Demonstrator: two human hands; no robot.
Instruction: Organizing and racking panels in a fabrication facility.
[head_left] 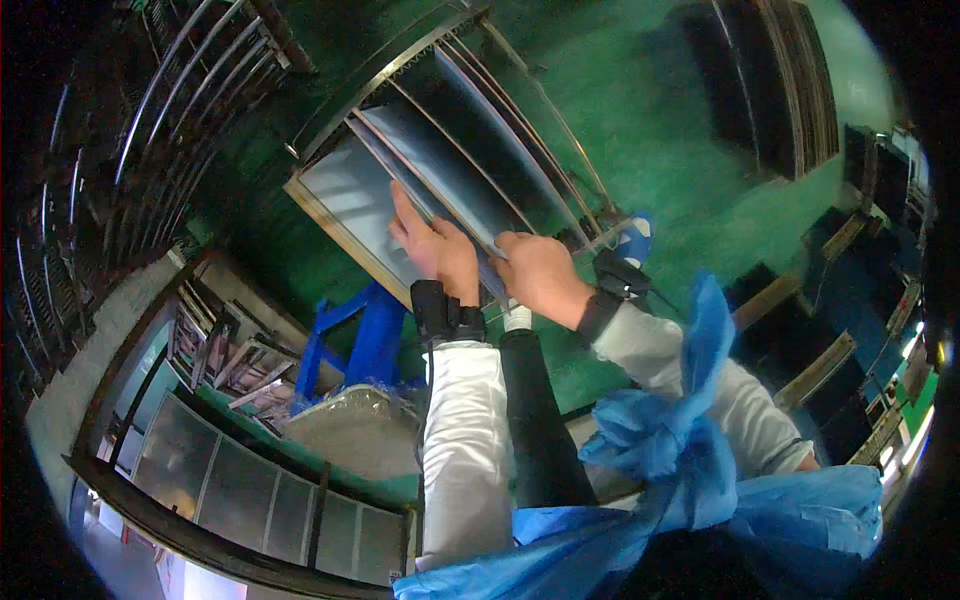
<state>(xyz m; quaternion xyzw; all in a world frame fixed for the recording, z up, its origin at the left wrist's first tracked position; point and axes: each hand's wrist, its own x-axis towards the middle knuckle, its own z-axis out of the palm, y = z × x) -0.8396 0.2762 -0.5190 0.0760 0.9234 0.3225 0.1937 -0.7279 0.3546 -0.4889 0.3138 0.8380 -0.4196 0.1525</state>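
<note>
In front of me stands a metal rack (372, 88) holding several thin, flat panels on edge, side by side. My left hand (440, 252) lies at the edge of a pale grey panel (350, 190), its fingers stretched out and apart along it. To its right, my right hand (545, 280) has its fingers curled over the near end of another panel (425, 165); the thumb is mostly hidden. Dark bands circle both wrists, below white sleeves. A light wooden strip (345, 238) edges the leftmost panel.
Curved metal racks (170, 90) crowd the far left. A blue stand (365, 335) and stacked frames (225, 345) lie left of my arms. Dark panels with wooden edges (820, 365) stand at the right, on the green floor (670, 190). A blue knotted cloth (690, 440) hangs close below me.
</note>
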